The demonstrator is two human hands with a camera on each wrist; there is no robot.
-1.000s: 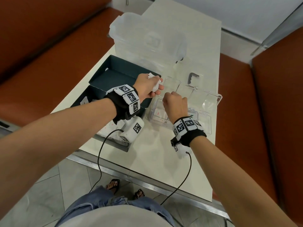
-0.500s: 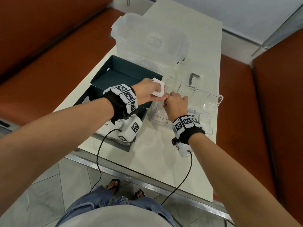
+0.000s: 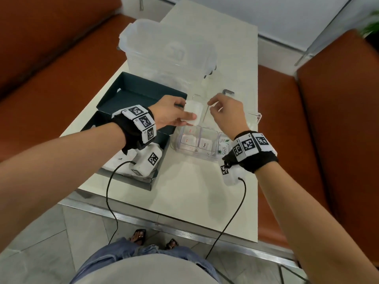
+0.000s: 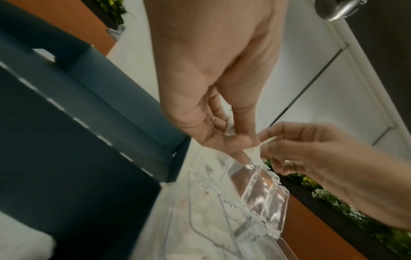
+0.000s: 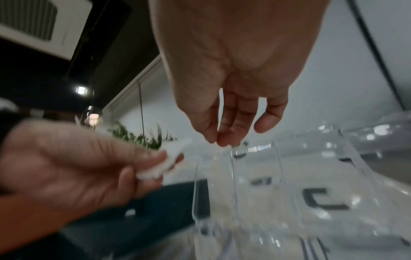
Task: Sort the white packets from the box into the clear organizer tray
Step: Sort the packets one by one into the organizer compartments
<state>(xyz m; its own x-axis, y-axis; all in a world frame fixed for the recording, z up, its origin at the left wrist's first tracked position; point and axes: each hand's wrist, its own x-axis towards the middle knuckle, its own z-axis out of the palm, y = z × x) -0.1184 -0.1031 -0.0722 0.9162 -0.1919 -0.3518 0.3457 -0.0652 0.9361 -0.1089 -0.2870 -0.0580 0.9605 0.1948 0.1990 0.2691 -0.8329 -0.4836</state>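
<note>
We see the left hand (image 3: 172, 113) pinching a small stack of white packets (image 3: 192, 114) between thumb and curled fingers, and from that pinch everything else is easy to place. Directly beneath and just past the held packets lies the clear organizer tray (image 3: 255, 117), its nearer compartments already holding packets; some carry faint red print, one reads "Pepper", and a green-and-white one (image 3: 223, 147) sits at the right end. Just beside the pinch, on its right, the right hand (image 3: 227, 115) hangs over the tray with fingers loosely curled downward. In the left wrist view its fingertips (image 4: 270, 135) meet a thin white edge sticking out from the stack, but in the right wrist view the hand (image 5: 233, 88) looks parted from the packets (image 5: 164, 161), so we cannot tell whether it grips anything. Behind and under the left wrist sits the dark box (image 3: 143, 93), more white packets (image 3: 114, 165) piled at its near end. Beyond the pinch, farther up the table (image 3: 194, 191), stands a frosted plastic container (image 3: 164, 50), and a small dark bracket (image 3: 227, 92) lies past the right hand.
</note>
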